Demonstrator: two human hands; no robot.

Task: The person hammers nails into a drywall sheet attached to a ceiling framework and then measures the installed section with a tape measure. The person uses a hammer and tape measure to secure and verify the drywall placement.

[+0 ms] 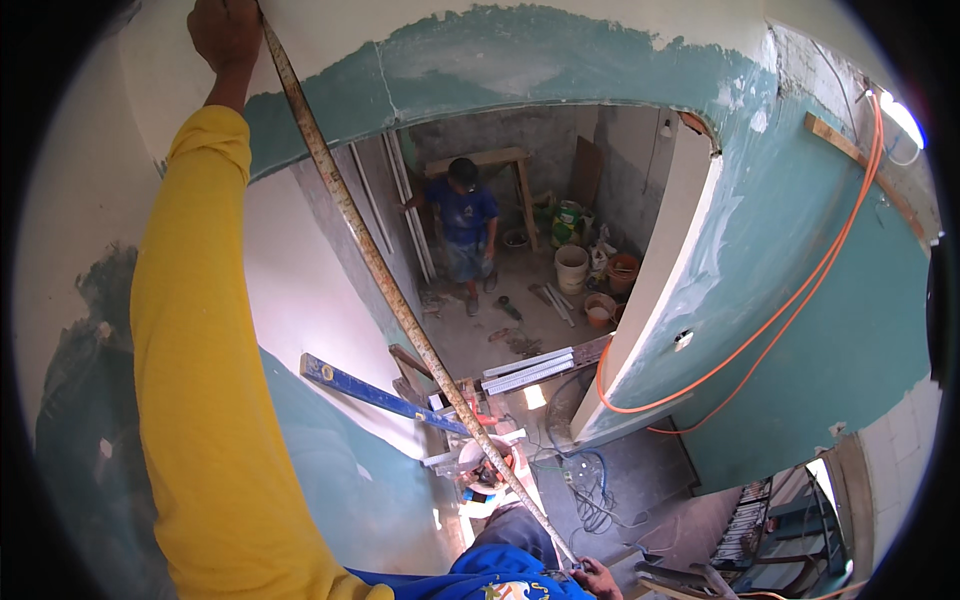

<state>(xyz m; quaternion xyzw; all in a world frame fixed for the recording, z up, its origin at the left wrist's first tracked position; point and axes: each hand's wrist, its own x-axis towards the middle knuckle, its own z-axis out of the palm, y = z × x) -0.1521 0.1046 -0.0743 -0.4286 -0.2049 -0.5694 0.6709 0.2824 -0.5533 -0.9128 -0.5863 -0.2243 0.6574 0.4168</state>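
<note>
A long, worn tape measure blade [371, 262] runs slantwise from the upper left down to the bottom of the head view. My left hand [222, 36], at the end of a raised arm in a yellow sleeve, is closed at its top end against the pale upper wall. Down near my body, my right hand [597, 578] is closed at its lower end; the tape's case is mostly hidden there. Behind the blade, the wall above the opening carries a patchy green coat [480, 60] with a crack at its left.
Through the opening stands a person [464, 215] in blue beside buckets [571, 268] and a wooden trestle [480, 160]. A blue spirit level [375, 392] leans at the left. An orange cable [800, 290] hangs on the right wall; tangled cords [592, 505] lie on the floor below.
</note>
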